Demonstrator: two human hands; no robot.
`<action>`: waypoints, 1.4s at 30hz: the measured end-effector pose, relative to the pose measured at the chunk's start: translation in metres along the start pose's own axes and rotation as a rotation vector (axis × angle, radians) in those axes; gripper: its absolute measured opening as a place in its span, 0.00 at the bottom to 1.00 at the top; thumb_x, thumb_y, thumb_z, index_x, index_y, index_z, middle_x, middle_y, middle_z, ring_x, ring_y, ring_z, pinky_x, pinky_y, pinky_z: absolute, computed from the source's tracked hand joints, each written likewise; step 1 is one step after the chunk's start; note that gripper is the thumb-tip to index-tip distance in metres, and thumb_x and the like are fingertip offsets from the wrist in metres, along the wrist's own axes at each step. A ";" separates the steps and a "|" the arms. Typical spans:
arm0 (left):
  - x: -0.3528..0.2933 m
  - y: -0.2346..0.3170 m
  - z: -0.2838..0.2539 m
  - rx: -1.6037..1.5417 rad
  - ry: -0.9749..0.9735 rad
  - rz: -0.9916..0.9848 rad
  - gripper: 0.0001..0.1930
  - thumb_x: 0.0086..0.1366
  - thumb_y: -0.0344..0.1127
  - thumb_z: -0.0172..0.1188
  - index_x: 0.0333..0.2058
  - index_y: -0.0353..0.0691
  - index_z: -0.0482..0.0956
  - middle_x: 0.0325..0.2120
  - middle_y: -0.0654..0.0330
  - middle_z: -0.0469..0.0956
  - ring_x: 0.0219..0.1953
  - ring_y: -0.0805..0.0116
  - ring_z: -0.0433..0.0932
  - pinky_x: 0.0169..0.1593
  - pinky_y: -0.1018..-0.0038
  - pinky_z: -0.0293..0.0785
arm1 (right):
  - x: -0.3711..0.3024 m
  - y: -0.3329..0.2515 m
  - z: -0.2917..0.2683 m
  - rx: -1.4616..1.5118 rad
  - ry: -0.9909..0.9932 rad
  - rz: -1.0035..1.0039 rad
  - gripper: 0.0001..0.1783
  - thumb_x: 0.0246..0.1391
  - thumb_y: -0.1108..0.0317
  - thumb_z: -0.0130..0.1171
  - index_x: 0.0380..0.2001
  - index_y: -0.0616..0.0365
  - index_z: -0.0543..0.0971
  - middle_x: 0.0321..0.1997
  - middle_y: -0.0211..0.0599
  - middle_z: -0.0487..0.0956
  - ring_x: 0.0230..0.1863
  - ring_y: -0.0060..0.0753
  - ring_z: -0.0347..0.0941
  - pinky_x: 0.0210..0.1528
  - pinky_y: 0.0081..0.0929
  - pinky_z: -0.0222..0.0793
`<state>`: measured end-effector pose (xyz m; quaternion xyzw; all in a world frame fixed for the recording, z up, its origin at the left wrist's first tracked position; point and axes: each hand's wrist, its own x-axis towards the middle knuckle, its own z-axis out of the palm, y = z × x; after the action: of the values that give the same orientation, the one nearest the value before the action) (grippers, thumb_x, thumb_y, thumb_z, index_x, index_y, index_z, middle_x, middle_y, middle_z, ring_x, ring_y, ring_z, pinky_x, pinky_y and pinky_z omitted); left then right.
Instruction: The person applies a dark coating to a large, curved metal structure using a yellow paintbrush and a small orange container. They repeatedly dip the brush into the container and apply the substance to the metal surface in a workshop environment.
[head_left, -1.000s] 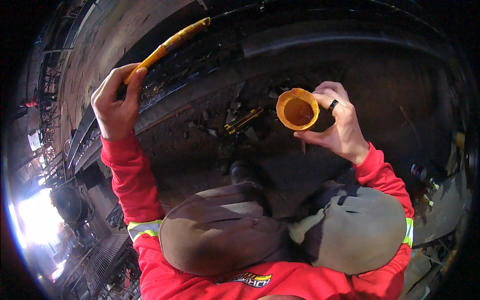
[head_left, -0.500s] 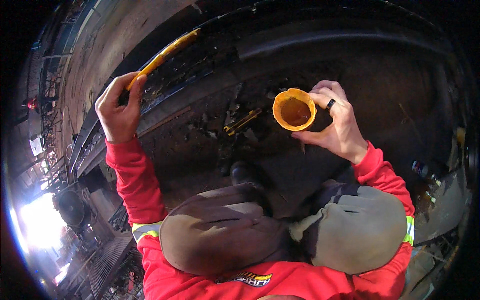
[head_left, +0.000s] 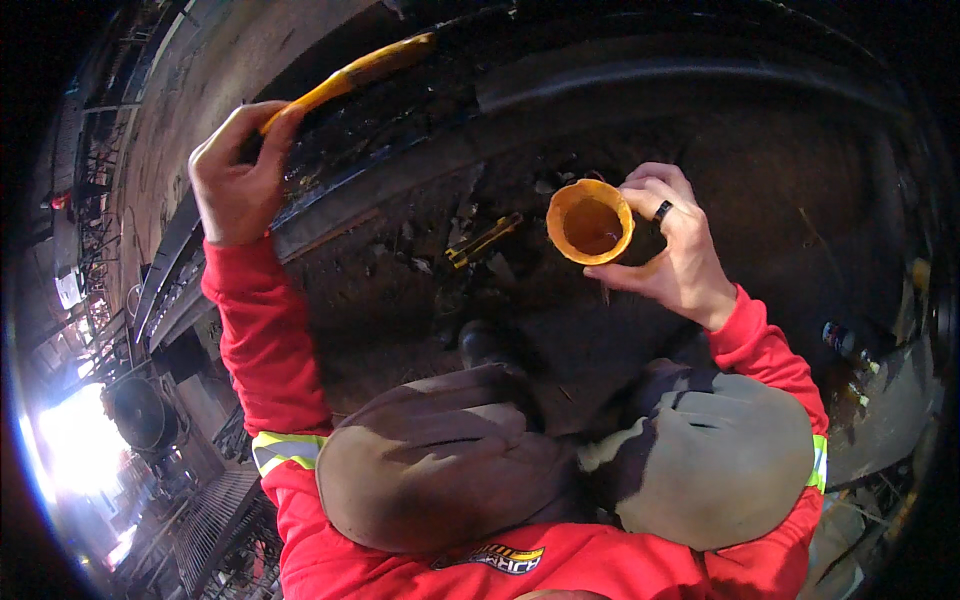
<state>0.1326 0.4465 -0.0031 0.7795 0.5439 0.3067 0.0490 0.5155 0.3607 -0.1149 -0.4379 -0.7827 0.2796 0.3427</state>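
Note:
In my raised left hand (head_left: pixel 238 170), thumb and fingers pinch the near end of a long, slim yellow paintbrush (head_left: pixel 345 80). Its broader, darker far end points up and to the right, over a long dark metal beam (head_left: pixel 420 125); whether it touches the beam I cannot tell. My right hand (head_left: pixel 675 240), with a dark ring on one finger, grips a small yellow-orange cup (head_left: pixel 560 245) by its side. The cup tilts its mouth toward me, and its uneven rim is coated in yellow. Inside shows amber-brown liquid (head_left: pixel 592 228).
On the dark ground between my hands lies a narrow yellow-and-black object (head_left: pixel 485 240) among scraps. A bottle (head_left: pixel 838 338) lies at the right near a grey sheet (head_left: pixel 885 400). To the left stand a round dark drum-like object (head_left: pixel 142 412) and a metal grating (head_left: pixel 215 520). My knees are bent below.
My left hand has shifted slightly up, and the paintbrush's far end has moved right and up. My right hand and the cup stay almost where they were.

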 end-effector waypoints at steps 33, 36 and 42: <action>0.002 0.025 -0.013 0.214 0.094 0.340 0.10 0.54 0.20 0.73 0.36 0.36 0.85 0.32 0.57 0.82 0.33 0.72 0.80 0.37 0.77 0.76 | -0.001 0.006 0.005 0.012 0.001 0.013 0.33 0.26 0.66 0.82 0.42 0.59 0.82 0.43 0.40 0.80 0.53 0.44 0.72 0.59 0.40 0.68; -0.001 0.023 -0.014 0.219 0.078 0.294 0.10 0.55 0.20 0.72 0.36 0.35 0.85 0.33 0.57 0.82 0.34 0.71 0.80 0.39 0.77 0.76 | 0.001 0.005 0.004 0.013 0.005 -0.001 0.33 0.26 0.66 0.82 0.42 0.60 0.82 0.43 0.40 0.80 0.53 0.44 0.72 0.58 0.40 0.68; 0.007 0.018 0.013 0.146 0.061 0.330 0.09 0.55 0.20 0.71 0.35 0.36 0.84 0.29 0.58 0.78 0.29 0.71 0.78 0.33 0.78 0.74 | 0.000 0.006 0.005 0.011 -0.011 0.008 0.34 0.26 0.66 0.82 0.43 0.60 0.82 0.44 0.41 0.80 0.53 0.44 0.72 0.59 0.40 0.68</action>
<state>0.1559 0.4484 -0.0033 0.8501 0.4306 0.2936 -0.0752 0.5146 0.3627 -0.1221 -0.4376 -0.7814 0.2875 0.3395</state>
